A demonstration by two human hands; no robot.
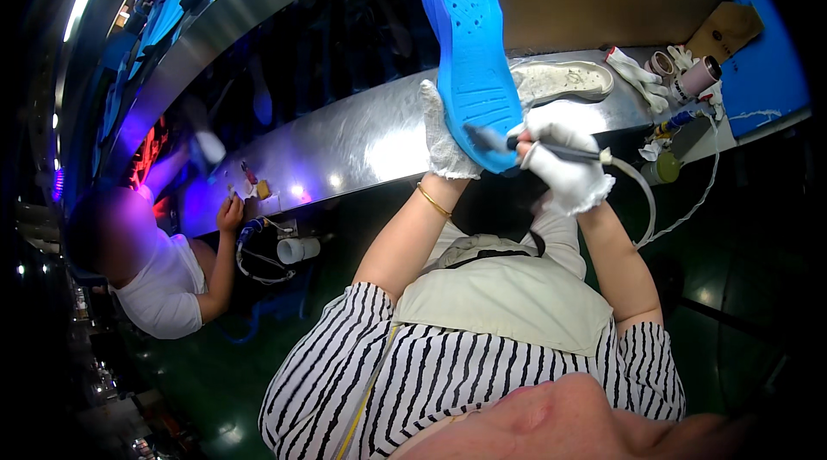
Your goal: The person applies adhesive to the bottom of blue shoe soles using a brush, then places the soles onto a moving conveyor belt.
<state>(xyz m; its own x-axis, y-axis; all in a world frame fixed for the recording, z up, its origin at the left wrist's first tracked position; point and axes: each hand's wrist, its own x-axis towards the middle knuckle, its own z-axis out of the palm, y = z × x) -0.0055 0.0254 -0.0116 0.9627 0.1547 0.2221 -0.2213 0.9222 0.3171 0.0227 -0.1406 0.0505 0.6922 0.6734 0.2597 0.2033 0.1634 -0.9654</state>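
Left hand (446, 134) fingers grip the blue shoe sole (469, 55), raised above the steel worktop (362, 141); right hand (564, 158) fingers close round a pen-like tool (534, 146) touching its near end; a slip might mar the sole

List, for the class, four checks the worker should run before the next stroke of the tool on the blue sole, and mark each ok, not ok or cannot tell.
1. Left hand grips the blue sole firmly, tread side facing the worker: ok.
2. Right hand holds the pen-like tool, tip at the sole's lower edge: ok.
3. Tool's white cord hangs free, not snagged: cannot tell.
4. Both hands gloved: ok.
5. White sole on the metal bench lies apart from the hands: ok.
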